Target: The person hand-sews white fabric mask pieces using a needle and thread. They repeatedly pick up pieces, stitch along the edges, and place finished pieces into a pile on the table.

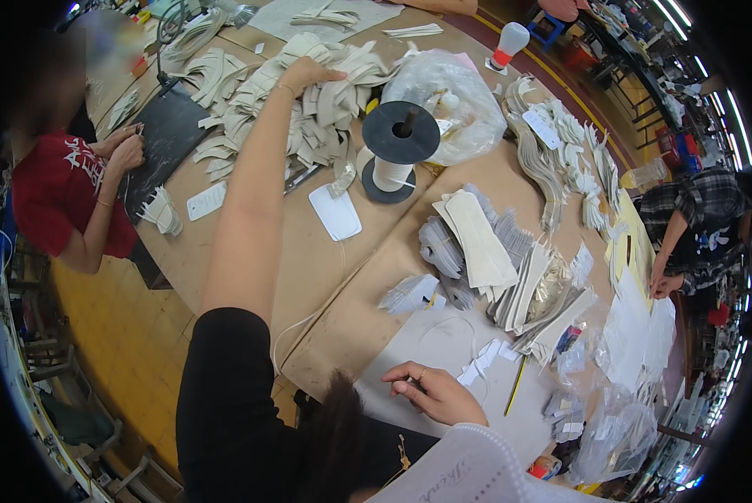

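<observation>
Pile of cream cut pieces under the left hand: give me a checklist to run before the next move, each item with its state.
1. Left hand on the pile of cream cut pieces: ok, it rests on top.
2. Fingers closed on a piece: cannot tell.
3. Right hand free: ok, it lies on the grey sheet, holding nothing visible.
4. Thread spool clear of the outstretched arm: ok, upright, to its right.
5. Co-worker's hands away from the pile: ok, at the dark mat.
</observation>
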Tool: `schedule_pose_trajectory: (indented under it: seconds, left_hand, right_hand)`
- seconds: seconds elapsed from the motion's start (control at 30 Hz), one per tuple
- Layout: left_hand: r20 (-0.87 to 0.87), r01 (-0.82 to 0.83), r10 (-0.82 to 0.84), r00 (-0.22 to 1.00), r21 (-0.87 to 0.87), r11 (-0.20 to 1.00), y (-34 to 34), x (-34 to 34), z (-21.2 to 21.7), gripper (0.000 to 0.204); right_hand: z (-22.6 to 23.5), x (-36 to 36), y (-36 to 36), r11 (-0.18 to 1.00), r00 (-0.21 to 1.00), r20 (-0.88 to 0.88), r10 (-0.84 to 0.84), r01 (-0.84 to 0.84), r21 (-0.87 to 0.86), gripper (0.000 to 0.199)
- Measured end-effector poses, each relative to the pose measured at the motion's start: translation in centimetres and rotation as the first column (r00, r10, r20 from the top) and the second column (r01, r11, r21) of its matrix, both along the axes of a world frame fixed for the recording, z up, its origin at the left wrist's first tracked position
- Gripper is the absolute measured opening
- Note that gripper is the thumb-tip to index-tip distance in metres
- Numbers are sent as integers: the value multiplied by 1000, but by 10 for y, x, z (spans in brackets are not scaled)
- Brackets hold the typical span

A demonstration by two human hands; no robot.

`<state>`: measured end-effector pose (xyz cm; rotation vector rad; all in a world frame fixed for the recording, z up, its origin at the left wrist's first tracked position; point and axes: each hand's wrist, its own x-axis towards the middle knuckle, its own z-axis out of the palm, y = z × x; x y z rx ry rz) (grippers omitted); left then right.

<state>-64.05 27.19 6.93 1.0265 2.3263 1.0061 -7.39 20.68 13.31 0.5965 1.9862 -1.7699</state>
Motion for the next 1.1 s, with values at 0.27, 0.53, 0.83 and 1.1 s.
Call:
schedule_pose_trajectory:
  seconds: [0.27,0.53,0.83,1.1]
  left_hand:
    - [148,-341,336,930,10,940,-24,-52,30,48]
    - [410,-531,395,822,304,791,-33,-113,-14,43]
    - [-194,-342,310,931,-167,925,10,-144,-31,74]
    - [-408,-422,315,857,-204,883,27,-134,-10,78]
  right_hand:
    - [-9,-3,0,1000,1000,19,2,-1,-28,29]
    - [-20,-17,2,999,1000,-5,23,-23,-23,28]
    - [-30,-25,9,997,993,104,-47,54,-60,28]
    - [-39,-30,10,996,995,88,-41,47,-72,29]
